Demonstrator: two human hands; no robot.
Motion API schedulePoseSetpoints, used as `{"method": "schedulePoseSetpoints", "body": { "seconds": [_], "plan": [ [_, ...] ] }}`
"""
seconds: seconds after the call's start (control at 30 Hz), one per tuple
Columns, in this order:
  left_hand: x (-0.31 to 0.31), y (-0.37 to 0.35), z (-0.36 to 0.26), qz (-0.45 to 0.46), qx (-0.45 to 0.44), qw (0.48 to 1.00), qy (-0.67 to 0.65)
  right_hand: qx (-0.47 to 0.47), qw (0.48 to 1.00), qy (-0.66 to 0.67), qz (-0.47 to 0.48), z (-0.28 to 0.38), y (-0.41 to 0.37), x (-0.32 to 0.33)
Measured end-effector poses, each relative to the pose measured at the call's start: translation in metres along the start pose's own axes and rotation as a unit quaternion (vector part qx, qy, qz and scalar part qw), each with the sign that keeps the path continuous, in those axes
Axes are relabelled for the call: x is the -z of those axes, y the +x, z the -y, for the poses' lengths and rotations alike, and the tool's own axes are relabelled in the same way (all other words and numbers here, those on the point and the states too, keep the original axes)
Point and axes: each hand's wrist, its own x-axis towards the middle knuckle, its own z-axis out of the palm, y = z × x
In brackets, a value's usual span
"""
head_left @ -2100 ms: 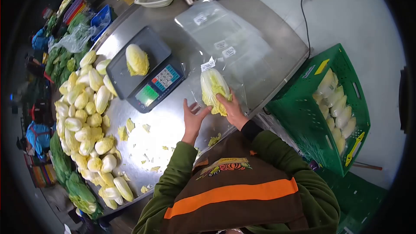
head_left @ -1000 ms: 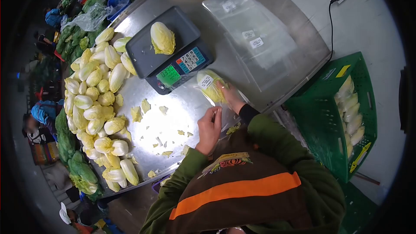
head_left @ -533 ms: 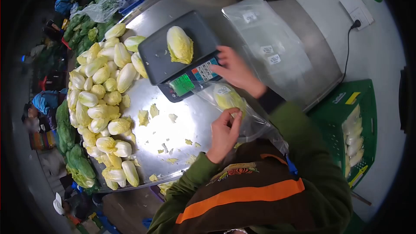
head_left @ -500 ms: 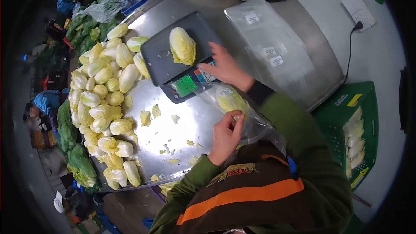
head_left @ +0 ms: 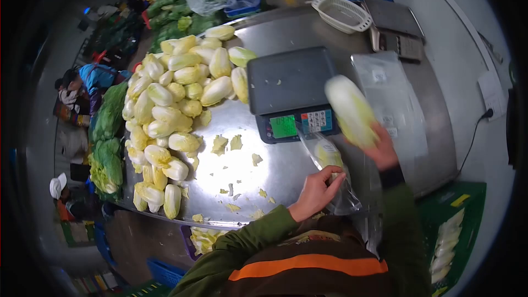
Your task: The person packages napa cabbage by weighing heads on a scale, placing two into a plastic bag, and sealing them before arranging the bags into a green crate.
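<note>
My right hand [head_left: 382,149] grips a pale napa cabbage [head_left: 352,110] by its lower end, blurred by motion, held up to the right of the digital scale. The scale's dark tray [head_left: 291,80] carries only small leaf scraps, and its green display [head_left: 283,126] is lit. My left hand [head_left: 318,193] is closed in a pinch on a clear plastic bag [head_left: 344,201]. Inside that bag is another napa cabbage [head_left: 329,155], in front of the scale. Several trimmed cabbages lie in a large heap [head_left: 170,93] left of the scale.
Flat clear bags [head_left: 385,85] with labels lie at right, near a white basket [head_left: 341,14] and a second scale [head_left: 399,44]. A green crate [head_left: 456,203] of bagged cabbages stands at lower right. Leaf scraps dot the steel table [head_left: 225,159]. People work at far left.
My right hand has lifted the cabbage off the scale tray and brought it rightward. My left hand still pinches the bag. The camera view has shifted, moving the table's contents rightward and down.
</note>
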Motion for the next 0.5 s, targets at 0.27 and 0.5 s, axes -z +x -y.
{"method": "schedulePoseSetpoints", "body": {
  "seconds": [0.27,0.5],
  "plan": [
    [-0.022,0.019,-0.009,0.05,0.016,0.999,-0.005,-0.228,0.898,0.367,-0.078,0.039,-0.208,-0.032],
    [-0.034,-0.021,0.001,0.071,-0.156,0.96,0.223,-0.204,0.954,0.071,-0.21,0.049,-0.19,-0.088]
  ]
}}
